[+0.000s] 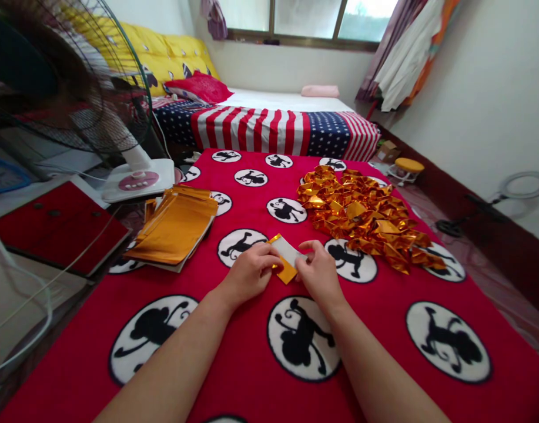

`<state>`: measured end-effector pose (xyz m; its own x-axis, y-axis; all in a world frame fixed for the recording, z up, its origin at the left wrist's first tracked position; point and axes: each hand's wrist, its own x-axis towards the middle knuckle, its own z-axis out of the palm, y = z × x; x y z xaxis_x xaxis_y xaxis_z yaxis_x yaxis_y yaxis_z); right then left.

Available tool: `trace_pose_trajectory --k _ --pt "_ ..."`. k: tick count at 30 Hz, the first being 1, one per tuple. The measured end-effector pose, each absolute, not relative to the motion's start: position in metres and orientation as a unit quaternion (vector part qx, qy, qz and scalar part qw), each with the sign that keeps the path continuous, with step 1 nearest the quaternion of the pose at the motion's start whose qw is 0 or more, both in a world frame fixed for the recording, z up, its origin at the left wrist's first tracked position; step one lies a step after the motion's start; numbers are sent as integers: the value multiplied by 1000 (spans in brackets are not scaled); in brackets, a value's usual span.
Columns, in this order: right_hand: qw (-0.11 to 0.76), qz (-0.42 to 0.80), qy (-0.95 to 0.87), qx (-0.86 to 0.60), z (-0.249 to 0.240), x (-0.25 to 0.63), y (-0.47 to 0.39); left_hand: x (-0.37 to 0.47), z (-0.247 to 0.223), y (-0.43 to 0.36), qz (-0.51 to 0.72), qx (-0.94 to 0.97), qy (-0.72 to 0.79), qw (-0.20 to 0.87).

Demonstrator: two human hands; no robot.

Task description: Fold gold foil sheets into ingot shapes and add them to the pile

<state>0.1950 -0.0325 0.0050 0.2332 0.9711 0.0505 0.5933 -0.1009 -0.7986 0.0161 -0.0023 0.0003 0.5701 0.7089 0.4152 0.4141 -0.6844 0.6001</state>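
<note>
A partly folded sheet of gold foil paper point(288, 272) lies between my hands over the red cloth, its pale inner side facing up and a gold strip along the near edge. My left hand point(254, 269) grips the left end of the sheet with thumb and fingers together. At the right end, my right hand point(317, 271) pinches the paper, its index finger bent above. To the left rests a stack of flat gold foil sheets point(170, 229). A heap of folded gold foil pieces point(361, 211) spreads over the cloth on the right.
The red cloth point(375, 341) with monkey prints covers the table. An electric fan point(139, 176) stands at the left, beside a red panel point(60, 226) and a white cable. Beyond are a bed point(260, 126), a yellow stool point(409, 165) and a ring light point(525, 184).
</note>
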Motion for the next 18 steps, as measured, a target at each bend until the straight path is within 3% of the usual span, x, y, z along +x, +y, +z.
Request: trace_pose_trajectory --k 4,8,12,18 --pt "383 448 -471 -657 10 200 -36 14 8 -7 307 861 324 245" --pt "360 529 -447 -625 18 210 -37 11 15 -10 268 877 313 248" --pt "340 521 -493 -608 21 221 -38 11 16 -11 257 878 318 250" --pt "342 393 -627 -579 22 226 -40 12 10 -9 271 870 317 263"
